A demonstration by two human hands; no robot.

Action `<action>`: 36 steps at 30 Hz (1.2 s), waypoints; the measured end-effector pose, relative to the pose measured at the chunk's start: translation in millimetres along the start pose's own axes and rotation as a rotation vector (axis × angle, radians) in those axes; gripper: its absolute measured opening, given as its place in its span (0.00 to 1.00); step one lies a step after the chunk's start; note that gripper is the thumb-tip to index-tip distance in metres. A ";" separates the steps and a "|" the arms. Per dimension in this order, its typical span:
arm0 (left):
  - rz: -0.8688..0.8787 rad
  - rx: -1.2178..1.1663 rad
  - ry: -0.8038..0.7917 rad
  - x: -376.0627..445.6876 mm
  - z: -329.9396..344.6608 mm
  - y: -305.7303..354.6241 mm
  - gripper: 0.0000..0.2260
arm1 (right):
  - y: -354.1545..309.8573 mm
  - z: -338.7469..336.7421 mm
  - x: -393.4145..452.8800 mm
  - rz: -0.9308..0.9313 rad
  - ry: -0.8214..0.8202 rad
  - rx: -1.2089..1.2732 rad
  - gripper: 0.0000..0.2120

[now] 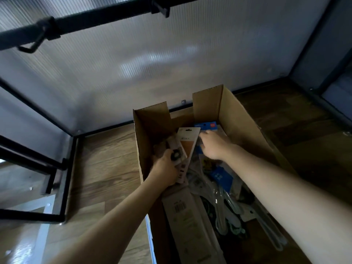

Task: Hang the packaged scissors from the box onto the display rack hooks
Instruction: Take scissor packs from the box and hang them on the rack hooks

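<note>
The packaged scissors (187, 147) in play is a long, narrow card-backed pack, standing tilted in the far half of the cardboard box (242, 119). Its long axis runs from the hang-hole end, up and away from the person, down toward the left hand (165, 173), which grasps its lower end with fingers curled round it, together with what looks like a second pack (174, 149) just to the left. The dark ring at the fingers may be a scissor handle, but blur makes that uncertain.

The right hand (214, 144) is just beside the pack's upper right edge, reaching toward the far packs; its fingertips point away from the camera and are foreshortened, so I cannot tell whether they pinch anything or only touch. A blue-topped pack (206, 125) lies right under them.

The left hand is therefore the one already on the pack. In my judgement the coming lift goes up and to the left, since the display rack's black bar (99, 18) crosses overhead there, with one hook (30, 47) at left and another bracket (162, 8) further right, both well apart from the box and both bare.

More packs (219, 202) lie heaped in the near half of the box, their clear plastic glinting, individual items hard to separate. The box sits on a wood floor (102, 168). The whole scene is dim, the bar is motion-smeared, and the box's near end is cut off by the frame's bottom edge.
</note>
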State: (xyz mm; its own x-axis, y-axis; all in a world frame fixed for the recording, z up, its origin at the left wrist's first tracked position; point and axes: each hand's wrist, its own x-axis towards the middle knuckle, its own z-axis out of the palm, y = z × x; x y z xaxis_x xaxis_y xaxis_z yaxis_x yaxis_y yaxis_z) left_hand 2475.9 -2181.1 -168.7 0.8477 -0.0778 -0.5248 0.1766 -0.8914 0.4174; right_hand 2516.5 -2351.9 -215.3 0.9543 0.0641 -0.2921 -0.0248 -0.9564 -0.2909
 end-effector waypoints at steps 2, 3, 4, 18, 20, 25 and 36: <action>-0.013 -0.089 -0.031 4.1 0.7 2.3 0.26 | -0.8 0.1 10.8 0.015 -0.001 -0.048 0.17; -0.026 -0.127 -0.039 5.9 0.4 3.1 0.25 | -1.5 0.5 16.0 0.024 -0.011 -0.073 0.17; -0.046 -0.154 -0.051 8.3 0.1 2.9 0.25 | -2.6 0.6 21.3 0.034 -0.020 -0.090 0.17; -0.253 -0.588 0.032 36.7 6.3 -7.8 0.19 | -17.8 17.1 58.4 0.339 0.021 0.307 0.28; -0.239 -0.606 0.050 37.0 6.6 -7.6 0.23 | -13.9 11.7 54.8 0.357 0.074 0.395 0.27; -0.318 -0.758 -0.061 34.0 4.3 -4.1 0.26 | 5.9 4.6 41.9 0.418 0.097 0.707 0.28; -0.104 -0.663 -0.097 10.0 7.7 4.9 0.24 | 18.8 -22.2 -8.4 0.331 -0.015 0.869 0.12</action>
State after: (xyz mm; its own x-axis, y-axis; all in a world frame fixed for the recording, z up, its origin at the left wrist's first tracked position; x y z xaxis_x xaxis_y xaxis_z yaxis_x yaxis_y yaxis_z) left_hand 2481.4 -2189.7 -177.6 0.7661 -0.0736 -0.6385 0.5508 -0.4367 0.7113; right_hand 2514.6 -2376.7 -198.1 0.8550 -0.1641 -0.4920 -0.5152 -0.3783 -0.7691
